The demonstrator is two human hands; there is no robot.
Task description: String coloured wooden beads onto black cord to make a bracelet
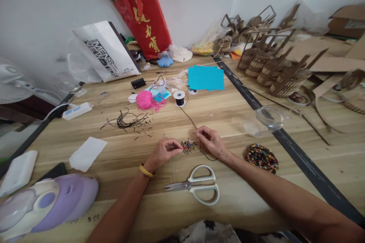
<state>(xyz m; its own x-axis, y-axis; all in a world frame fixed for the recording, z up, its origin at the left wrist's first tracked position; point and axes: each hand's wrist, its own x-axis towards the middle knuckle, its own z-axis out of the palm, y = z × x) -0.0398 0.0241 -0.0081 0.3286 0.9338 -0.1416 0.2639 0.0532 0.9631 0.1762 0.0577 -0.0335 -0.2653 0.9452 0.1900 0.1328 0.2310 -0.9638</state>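
Work surface: wood-grain table (119, 159). The white-handled scissors (188, 186) lie nearest the body, blades toward the left; leave them clear of both forearms. The coil of strung beads (258, 157) rests just beyond the right forearm; avoid sweeping it with the elbow. The spool of black cord (180, 101) stands upright ahead of the hands. From it the black cord (188, 117) runs to the right hand, and a slack length curves on the table below that hand. The loose beads (188, 146) lie in a small pile between the hands.

Step in hand, as judged from posture: taking up single beads beside a ready cord end. Keep the cord tip short and stiff beyond the pinch; a long tip is likely to bend. Lift from the edge of the pile, since pressing into its middle could scatter the beads. Leave slack toward the spool so that it does not tip.

Right hand (211, 142): thumb and index finger are pinched on the cord, its end projecting toward the left.

Left hand (165, 152): thumb and index fingertips (180, 147) are drawn nearly together at the pile's left edge. Whether they grip a bead cannot be determined.
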